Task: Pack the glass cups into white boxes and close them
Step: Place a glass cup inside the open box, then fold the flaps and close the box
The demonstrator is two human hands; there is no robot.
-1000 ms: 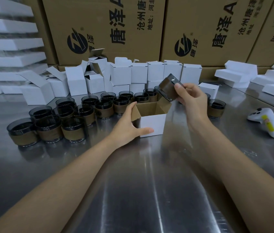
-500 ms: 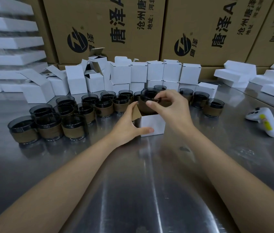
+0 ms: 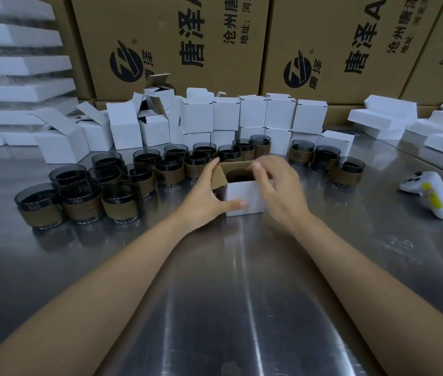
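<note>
1. Step in hand: one dark smoked-glass cup (image 3: pixel 240 176) sits inside the small white cardboard box (image 3: pixel 244 198). The box stands upright on the brushed steel table (image 3: pixel 215 294) with its brown-lined top open. Loading looks done for this box; closing is not.
2. The left hand (image 3: pixel 205 198) holds the box. Its thumb lies across the white front face, and its fingers reach up the left side to the raised left flap.
3. The right hand (image 3: pixel 280 189) hovers over the box's right edge with fingers loosely curved, one fingertip near the rim. Motion blur hides whether it pinches a flap or holds nothing, so I cannot tell.
4. Next move, as I judge it: fold the flaps in over the cup and tuck the lid shut. The left hand would need to steady the box, since it could slide on the smooth steel. The cup must sit fully below the rim or the flaps will not lie flat.
5. Plenty remains. A crowd of unpacked banded glass cups (image 3: pixel 79 196) stands to the left of and behind the box, with a few more to its right. Closed white boxes (image 3: pixel 253 112) are stacked at the back, and open empty boxes (image 3: pixel 60 142) lie to the left.
6. A white game controller (image 3: pixel 429 192) lies well apart on the right.
</note>
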